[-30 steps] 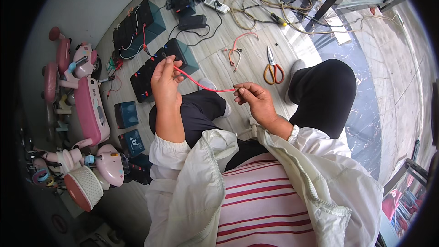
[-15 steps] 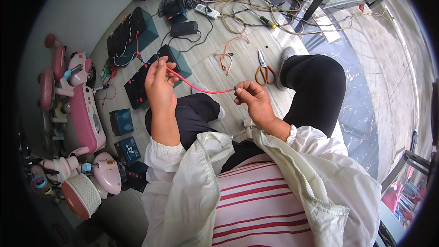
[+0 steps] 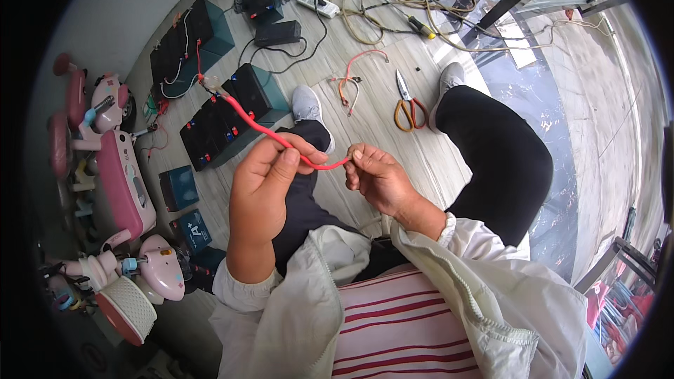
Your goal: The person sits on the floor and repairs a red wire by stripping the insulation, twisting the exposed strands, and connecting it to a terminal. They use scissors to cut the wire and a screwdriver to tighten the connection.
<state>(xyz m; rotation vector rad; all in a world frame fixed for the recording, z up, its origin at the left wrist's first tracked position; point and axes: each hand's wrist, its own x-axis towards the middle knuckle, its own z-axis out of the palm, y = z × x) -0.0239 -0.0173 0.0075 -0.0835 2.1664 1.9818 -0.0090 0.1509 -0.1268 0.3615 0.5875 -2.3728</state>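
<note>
Drew closer together since the earlier frame, left hand and right hand, over the lap. Pinched the red wire between thumb and fingers, left mid-length, right at its near end. Ran up-left to the black batteries on the floor. Lay beyond, orange-handled scissors, apart.

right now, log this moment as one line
left hand: holds red wire | right hand: pinches wire end | scissors: on floor, untouched
</note>
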